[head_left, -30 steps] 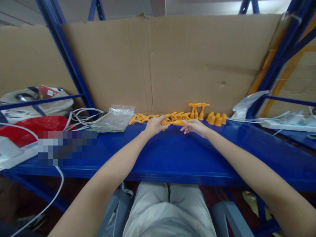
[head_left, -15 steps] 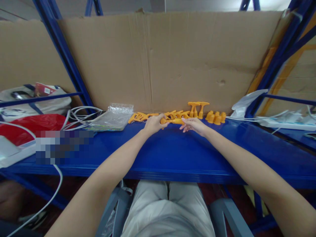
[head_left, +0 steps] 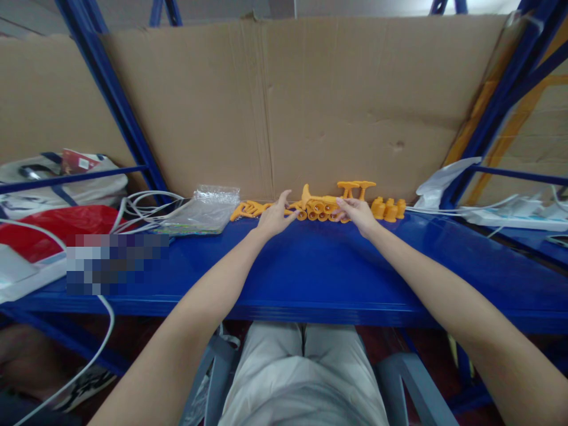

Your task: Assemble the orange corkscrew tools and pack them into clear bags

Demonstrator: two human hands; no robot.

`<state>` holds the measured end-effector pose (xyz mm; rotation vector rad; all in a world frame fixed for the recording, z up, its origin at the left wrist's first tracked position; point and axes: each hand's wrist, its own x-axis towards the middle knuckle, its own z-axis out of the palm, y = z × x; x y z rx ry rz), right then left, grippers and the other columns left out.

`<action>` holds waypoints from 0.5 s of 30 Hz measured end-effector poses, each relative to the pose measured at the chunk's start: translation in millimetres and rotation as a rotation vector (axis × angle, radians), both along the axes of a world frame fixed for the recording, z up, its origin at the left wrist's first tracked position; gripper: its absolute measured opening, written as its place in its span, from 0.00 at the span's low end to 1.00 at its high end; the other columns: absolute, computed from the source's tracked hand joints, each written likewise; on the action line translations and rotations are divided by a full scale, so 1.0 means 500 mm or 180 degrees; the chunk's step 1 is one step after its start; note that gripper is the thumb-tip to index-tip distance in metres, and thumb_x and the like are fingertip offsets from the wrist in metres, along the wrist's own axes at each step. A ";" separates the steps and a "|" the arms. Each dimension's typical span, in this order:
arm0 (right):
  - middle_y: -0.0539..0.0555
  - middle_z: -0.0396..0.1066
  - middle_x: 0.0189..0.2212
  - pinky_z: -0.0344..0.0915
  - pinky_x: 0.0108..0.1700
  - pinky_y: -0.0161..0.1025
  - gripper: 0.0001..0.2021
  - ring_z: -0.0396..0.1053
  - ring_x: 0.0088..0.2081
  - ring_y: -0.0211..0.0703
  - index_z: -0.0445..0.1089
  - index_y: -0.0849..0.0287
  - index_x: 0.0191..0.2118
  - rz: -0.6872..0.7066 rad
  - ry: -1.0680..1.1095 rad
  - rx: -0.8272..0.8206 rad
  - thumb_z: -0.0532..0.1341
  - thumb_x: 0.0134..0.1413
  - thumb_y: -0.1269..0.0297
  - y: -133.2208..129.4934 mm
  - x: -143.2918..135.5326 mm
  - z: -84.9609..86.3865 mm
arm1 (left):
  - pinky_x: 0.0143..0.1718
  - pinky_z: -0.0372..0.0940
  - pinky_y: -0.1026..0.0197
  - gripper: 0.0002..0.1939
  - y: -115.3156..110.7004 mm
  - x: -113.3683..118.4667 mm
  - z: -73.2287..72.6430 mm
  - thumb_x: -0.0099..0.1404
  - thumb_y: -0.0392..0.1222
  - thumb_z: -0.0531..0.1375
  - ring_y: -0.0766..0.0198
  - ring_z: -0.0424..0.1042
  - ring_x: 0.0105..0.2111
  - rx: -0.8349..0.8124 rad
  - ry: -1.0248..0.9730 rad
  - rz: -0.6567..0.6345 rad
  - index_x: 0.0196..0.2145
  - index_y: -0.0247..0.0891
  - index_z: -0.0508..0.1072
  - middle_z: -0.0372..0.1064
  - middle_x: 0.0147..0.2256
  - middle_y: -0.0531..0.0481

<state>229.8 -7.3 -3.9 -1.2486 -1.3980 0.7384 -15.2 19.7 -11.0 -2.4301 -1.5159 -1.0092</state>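
My right hand (head_left: 356, 215) is closed on one end of an orange T-handled piece (head_left: 320, 200), which lies level with its crossbar to the left. Just under it are several orange cylinders (head_left: 322, 216) stacked with their round open ends facing me. My left hand (head_left: 274, 220) is open, thumb and fingers apart, at the left end of that stack. To its left is a heap of flat orange parts (head_left: 248, 210). Behind the right hand stand two orange T-handled pieces (head_left: 366, 188), and several orange bottle-shaped pieces (head_left: 390, 209) are to the right.
The blue shelf (head_left: 319, 266) is backed by a tall cardboard sheet (head_left: 346, 106). At left are clear plastic bags (head_left: 206, 213), white cables (head_left: 142, 207) and a red bag (head_left: 84, 222). A white power strip (head_left: 510, 220) lies at right, between blue uprights.
My left hand has let go of an orange piece and opened. My right hand, earlier with loose fingers, now grips the T-handled piece, raised over the cylinders.
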 end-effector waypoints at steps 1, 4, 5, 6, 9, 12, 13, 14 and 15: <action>0.61 0.78 0.39 0.70 0.33 0.38 0.20 0.75 0.28 0.42 0.69 0.61 0.49 -0.0221 -0.0109 0.0153 0.60 0.60 0.49 0.007 0.011 0.001 | 0.49 0.66 0.57 0.32 0.008 -0.006 -0.003 0.67 0.47 0.56 0.54 0.72 0.52 0.0019 0.0021 0.0018 0.65 0.39 0.53 0.70 0.53 0.40; 0.64 0.76 0.45 0.71 0.39 0.45 0.27 0.75 0.38 0.51 0.64 0.62 0.56 -0.0987 -0.0776 0.0682 0.59 0.59 0.47 0.020 0.052 0.000 | 0.59 0.60 0.49 0.32 0.031 -0.028 -0.013 0.66 0.40 0.55 0.50 0.63 0.61 -0.0075 0.0238 0.0270 0.66 0.37 0.53 0.61 0.61 0.37; 0.64 0.75 0.46 0.70 0.42 0.47 0.27 0.75 0.41 0.54 0.64 0.63 0.56 -0.1250 -0.1098 0.0850 0.59 0.59 0.48 0.022 0.064 -0.001 | 0.60 0.58 0.47 0.33 0.038 -0.034 -0.016 0.66 0.40 0.54 0.48 0.60 0.62 -0.0200 0.0315 0.0388 0.67 0.38 0.53 0.58 0.64 0.37; 0.65 0.75 0.46 0.68 0.44 0.49 0.27 0.74 0.43 0.57 0.65 0.63 0.57 -0.1451 -0.1432 0.0956 0.59 0.58 0.49 0.022 0.074 -0.002 | 0.61 0.57 0.44 0.32 0.044 -0.039 -0.019 0.66 0.40 0.54 0.47 0.58 0.64 -0.0357 0.0407 0.0509 0.67 0.39 0.53 0.55 0.65 0.37; 0.65 0.76 0.45 0.65 0.46 0.51 0.24 0.73 0.46 0.60 0.67 0.62 0.57 -0.1773 -0.2287 0.0952 0.58 0.60 0.53 0.016 0.086 -0.009 | 0.62 0.54 0.38 0.31 0.054 -0.045 -0.027 0.68 0.44 0.51 0.44 0.51 0.66 -0.0932 0.0714 0.0782 0.67 0.43 0.54 0.48 0.69 0.40; 0.67 0.75 0.47 0.63 0.48 0.52 0.23 0.73 0.47 0.62 0.66 0.62 0.59 -0.1830 -0.2925 0.0794 0.55 0.63 0.56 0.010 0.069 -0.018 | 0.61 0.52 0.33 0.30 0.057 -0.043 -0.030 0.69 0.46 0.48 0.42 0.50 0.67 -0.1355 0.0950 0.0763 0.68 0.46 0.54 0.45 0.69 0.41; 0.68 0.75 0.48 0.62 0.49 0.53 0.23 0.72 0.48 0.62 0.65 0.63 0.60 -0.1793 -0.3120 0.0766 0.55 0.63 0.58 0.010 0.060 -0.021 | 0.61 0.52 0.32 0.30 0.057 -0.043 -0.029 0.70 0.46 0.48 0.41 0.50 0.67 -0.1416 0.0987 0.0736 0.68 0.46 0.54 0.44 0.69 0.41; 0.69 0.74 0.49 0.61 0.50 0.53 0.24 0.72 0.49 0.62 0.65 0.64 0.61 -0.1724 -0.3303 0.0749 0.54 0.64 0.59 0.010 0.050 -0.025 | 0.61 0.53 0.32 0.30 0.057 -0.042 -0.029 0.70 0.46 0.47 0.41 0.49 0.67 -0.1443 0.1003 0.0721 0.68 0.46 0.54 0.44 0.70 0.41; 0.70 0.73 0.50 0.60 0.51 0.54 0.24 0.72 0.49 0.62 0.64 0.65 0.62 -0.1630 -0.3469 0.0734 0.53 0.64 0.60 0.011 0.041 -0.030 | 0.61 0.53 0.32 0.30 0.058 -0.043 -0.028 0.70 0.46 0.47 0.41 0.49 0.67 -0.1441 0.1004 0.0719 0.68 0.45 0.55 0.43 0.70 0.41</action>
